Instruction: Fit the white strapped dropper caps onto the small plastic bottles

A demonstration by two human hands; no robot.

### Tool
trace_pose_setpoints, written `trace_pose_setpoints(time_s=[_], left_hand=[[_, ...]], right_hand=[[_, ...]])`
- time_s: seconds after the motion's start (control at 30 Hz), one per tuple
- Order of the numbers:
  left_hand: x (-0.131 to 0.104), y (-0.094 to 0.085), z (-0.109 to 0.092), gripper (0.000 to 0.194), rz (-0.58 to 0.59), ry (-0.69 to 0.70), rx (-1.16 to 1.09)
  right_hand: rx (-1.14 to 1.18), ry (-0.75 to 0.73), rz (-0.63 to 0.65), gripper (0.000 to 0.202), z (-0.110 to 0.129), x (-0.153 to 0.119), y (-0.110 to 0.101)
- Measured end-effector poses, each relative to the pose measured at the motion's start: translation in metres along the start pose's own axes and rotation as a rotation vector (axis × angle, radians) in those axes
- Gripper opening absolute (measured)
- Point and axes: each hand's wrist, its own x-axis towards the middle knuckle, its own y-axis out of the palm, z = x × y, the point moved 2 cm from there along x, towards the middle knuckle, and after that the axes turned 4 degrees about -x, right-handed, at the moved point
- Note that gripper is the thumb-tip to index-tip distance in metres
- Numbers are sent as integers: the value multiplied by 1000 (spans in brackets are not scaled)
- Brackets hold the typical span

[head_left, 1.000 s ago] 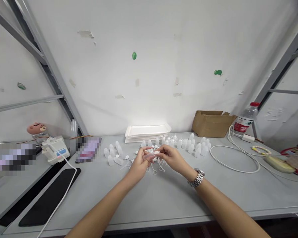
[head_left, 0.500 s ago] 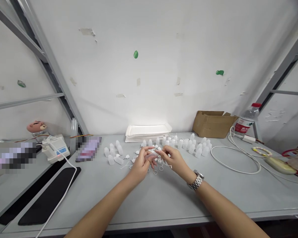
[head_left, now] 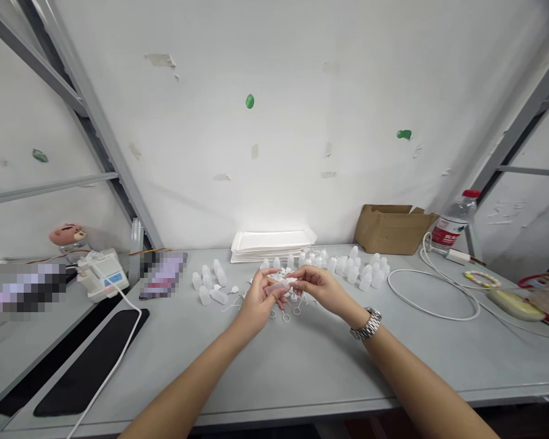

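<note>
A small translucent dropper bottle (head_left: 278, 286) lies tilted across the fingers of my left hand (head_left: 257, 303), which is closed around it. The fingertips of my right hand (head_left: 319, 288) pinch at its right end; whether a small cap sits between them is hidden. Beneath and behind both hands lie several white caps with ring-ended straps (head_left: 286, 316). A group of dropper bottles (head_left: 207, 280) stands left of my hands, one lying on its side. More dropper bottles (head_left: 366, 279) stand at the right.
White trays (head_left: 274, 239) are stacked against the wall. A cardboard box (head_left: 391, 228) and a red-capped water bottle (head_left: 454, 221) stand at the back right, near a looped white cable (head_left: 434, 318). At left are a black mat (head_left: 91, 363) and a white device (head_left: 101, 275).
My right hand has turned slightly, its fingers now gathered at the bottle's end, and the wrist has shifted a little right. My left hand still holds the bottle.
</note>
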Motion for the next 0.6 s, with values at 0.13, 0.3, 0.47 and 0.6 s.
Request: trace_pose_setpoints(time_s=[0.13,0.3,0.47,0.6], left_hand=[[-4,0,1,36,18,47,134],[-7,-4,-1,36,2,140,369],[-7,-5,0,35,-26,195,449],[-6,-4,1,33,-49,168,516]], right_hand=[[-207,-42,-47,25,-3,0,2],[-395,-33,-121,37,-11,2,7],[-185,74,-158,28,-18,4,11],[5,15,-101,26,-7,2,11]])
